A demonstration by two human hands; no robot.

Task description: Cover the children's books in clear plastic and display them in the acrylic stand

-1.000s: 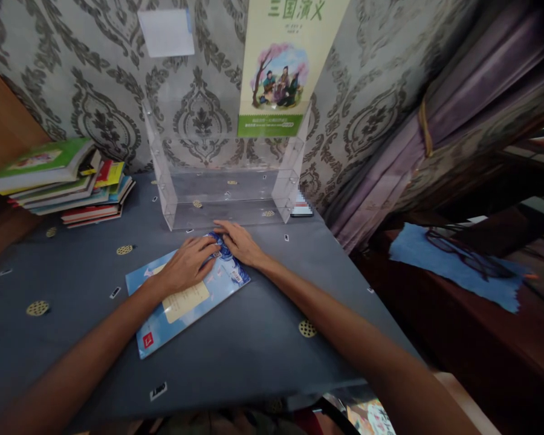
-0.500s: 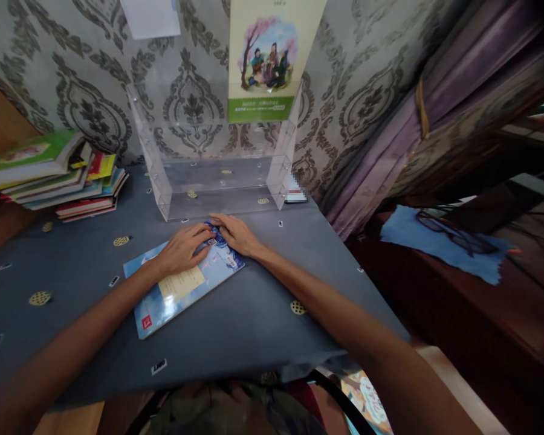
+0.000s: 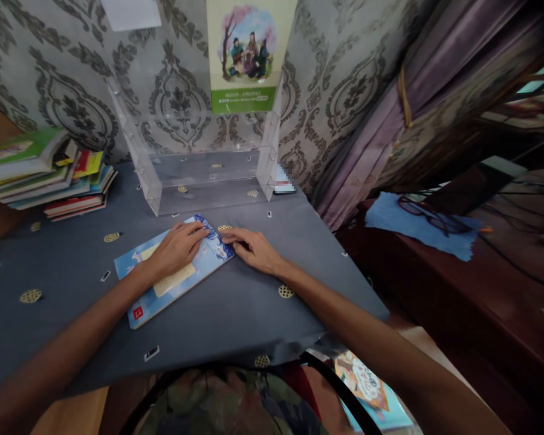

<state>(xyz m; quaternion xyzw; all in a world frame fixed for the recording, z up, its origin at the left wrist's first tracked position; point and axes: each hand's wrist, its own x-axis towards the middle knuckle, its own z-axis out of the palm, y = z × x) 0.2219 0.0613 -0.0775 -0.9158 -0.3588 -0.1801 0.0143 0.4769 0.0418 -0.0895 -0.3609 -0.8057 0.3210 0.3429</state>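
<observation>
A light blue book (image 3: 163,290) lies flat and slanted on the dark grey tablecloth (image 3: 236,314). My left hand (image 3: 176,248) rests palm down on the book's cover, fingers stretched toward its far corner. My right hand (image 3: 254,248) lies flat on the cloth at the book's right corner, its fingertips touching the edge. Just beyond stands a clear acrylic stand (image 3: 199,181) against the wall, with a green-covered book (image 3: 247,54) upright in it.
A stack of books (image 3: 45,175) sits at the far left of the table. Patterned wallpaper backs the table and purple curtains (image 3: 390,121) hang at the right. A blue cloth (image 3: 421,223) lies on a dark wooden surface to the right. Another book (image 3: 367,386) lies below the table's edge.
My right hand has slid off the book's top corner to the cloth beside it. The left hand stays on the cover. The view has shifted right and downward.
</observation>
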